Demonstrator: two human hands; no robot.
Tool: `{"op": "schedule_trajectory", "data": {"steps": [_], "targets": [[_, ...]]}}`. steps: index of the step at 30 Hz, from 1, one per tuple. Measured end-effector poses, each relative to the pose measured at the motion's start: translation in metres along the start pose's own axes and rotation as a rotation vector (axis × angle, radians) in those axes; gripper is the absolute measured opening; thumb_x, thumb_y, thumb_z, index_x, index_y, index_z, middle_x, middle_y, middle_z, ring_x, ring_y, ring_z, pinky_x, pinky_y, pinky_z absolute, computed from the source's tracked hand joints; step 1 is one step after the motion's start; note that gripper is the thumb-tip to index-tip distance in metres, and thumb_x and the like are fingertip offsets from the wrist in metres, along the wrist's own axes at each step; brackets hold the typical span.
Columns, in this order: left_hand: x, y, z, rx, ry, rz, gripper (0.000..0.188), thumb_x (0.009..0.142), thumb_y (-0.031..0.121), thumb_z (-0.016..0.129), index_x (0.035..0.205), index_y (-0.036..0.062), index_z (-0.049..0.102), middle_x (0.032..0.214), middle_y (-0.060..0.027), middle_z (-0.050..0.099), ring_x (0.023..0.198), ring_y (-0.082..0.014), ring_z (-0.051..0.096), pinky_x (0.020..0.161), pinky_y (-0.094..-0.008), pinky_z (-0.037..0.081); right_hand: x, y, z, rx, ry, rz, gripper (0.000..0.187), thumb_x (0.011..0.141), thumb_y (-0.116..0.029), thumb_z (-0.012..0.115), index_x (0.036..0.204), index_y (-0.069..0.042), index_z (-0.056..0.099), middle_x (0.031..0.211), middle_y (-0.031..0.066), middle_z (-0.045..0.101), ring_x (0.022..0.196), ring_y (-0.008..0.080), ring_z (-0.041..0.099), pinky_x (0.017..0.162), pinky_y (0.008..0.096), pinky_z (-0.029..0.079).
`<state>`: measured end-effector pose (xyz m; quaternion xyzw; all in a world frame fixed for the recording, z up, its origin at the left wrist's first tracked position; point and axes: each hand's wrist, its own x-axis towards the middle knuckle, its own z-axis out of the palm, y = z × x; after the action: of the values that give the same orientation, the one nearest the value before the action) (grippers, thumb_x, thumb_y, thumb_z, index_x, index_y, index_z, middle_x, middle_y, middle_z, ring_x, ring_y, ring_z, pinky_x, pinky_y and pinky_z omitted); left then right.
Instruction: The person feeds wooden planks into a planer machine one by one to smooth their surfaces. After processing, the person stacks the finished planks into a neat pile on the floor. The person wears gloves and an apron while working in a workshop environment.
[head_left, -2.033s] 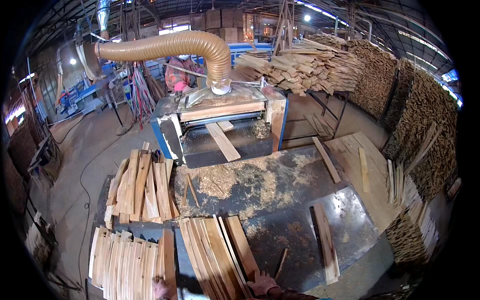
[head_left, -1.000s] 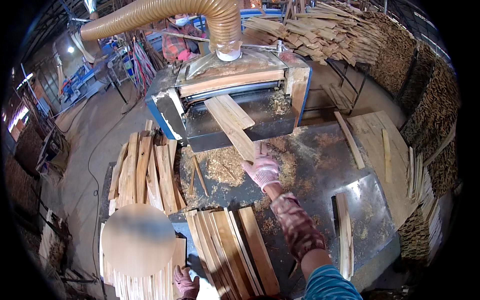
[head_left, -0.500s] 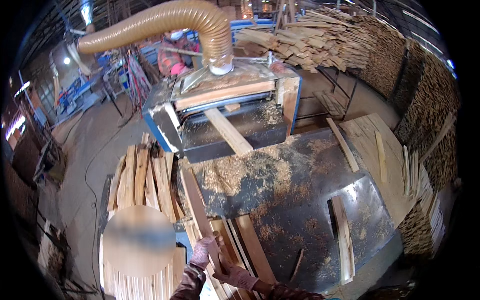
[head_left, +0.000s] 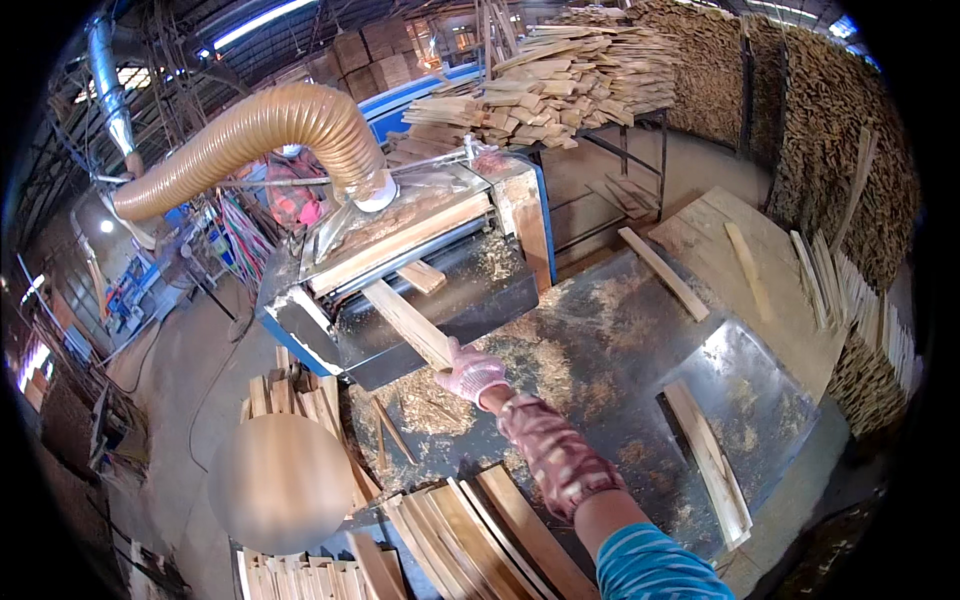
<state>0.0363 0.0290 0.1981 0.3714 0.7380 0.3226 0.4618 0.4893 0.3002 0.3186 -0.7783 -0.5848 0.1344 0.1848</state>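
My right hand (head_left: 472, 375), in a pinkish knit glove with a patterned sleeve above it, is closed round the near end of a wooden board (head_left: 405, 322). That board slopes out of the opening of a thickness planer (head_left: 400, 240). Beside it a second, shorter wooden piece (head_left: 423, 277) pokes from the same opening. My left hand is out of view. Low in the picture, a loose board (head_left: 374, 566) lies at the edge of a row of planed boards (head_left: 470, 530).
Shavings (head_left: 440, 405) litter the dark metal table (head_left: 610, 400). A single board (head_left: 706, 460) lies on its right side, another (head_left: 663, 273) farther back. Boards pile up at left (head_left: 322, 400), partly behind a blurred disc. A ribbed hose (head_left: 250, 130) arches above the planer; a person (head_left: 295, 190) is behind it.
My right hand has left the board both hands held and reached forward to the planer's board. My left hand has gone out of view. The second piece sticks out farther. The view has shifted.
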Motion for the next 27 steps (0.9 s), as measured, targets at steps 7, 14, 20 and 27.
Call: {"op": "schedule_trajectory", "data": {"steps": [7,14,20,27], "targets": [[-0.023,-0.012,-0.017,0.096,0.051,0.028,0.053,0.081,0.028,0.069,0.12,-0.0053,0.054,0.106,-0.0189,0.064,0.091,-0.0325,0.064,0.086,-0.0397,0.051,-0.065,-0.011,0.011,0.187,-0.157,0.094,0.089,0.079,-0.046,0.068,0.149,-0.006,0.031,0.116,0.0239,0.063,0.102,0.0356,0.066,0.086,0.0469,0.053],[-0.043,-0.062,-0.03,0.128,0.054,0.07,0.057,0.081,0.033,0.07,0.12,-0.0039,0.055,0.108,-0.0197,0.064,0.093,-0.0326,0.063,0.087,-0.0395,0.05,-0.28,0.101,0.077,0.471,-0.112,0.176,0.09,0.075,-0.044,0.071,0.149,-0.008,0.034,0.123,0.025,0.06,0.105,0.0397,0.063,0.087,0.0467,0.051],[-0.055,-0.117,-0.019,0.125,-0.048,0.043,0.06,0.08,0.038,0.072,0.121,-0.0028,0.056,0.109,-0.0204,0.065,0.095,-0.0327,0.063,0.088,-0.0393,0.05,-0.457,0.208,0.023,0.352,0.183,0.508,0.057,0.072,-0.036,0.073,0.117,-0.007,0.053,0.102,0.021,0.062,0.103,0.0402,0.061,0.084,0.0463,0.05],[-0.039,-0.148,0.053,0.208,-0.175,-0.019,0.063,0.08,0.044,0.074,0.121,-0.0015,0.056,0.111,-0.0213,0.065,0.097,-0.0329,0.062,0.089,-0.039,0.049,-0.567,0.336,0.003,-0.095,0.29,0.744,0.054,0.078,-0.032,0.067,0.122,-0.004,0.052,0.114,0.0224,0.057,0.109,0.0427,0.054,0.093,0.0508,0.044]]}}
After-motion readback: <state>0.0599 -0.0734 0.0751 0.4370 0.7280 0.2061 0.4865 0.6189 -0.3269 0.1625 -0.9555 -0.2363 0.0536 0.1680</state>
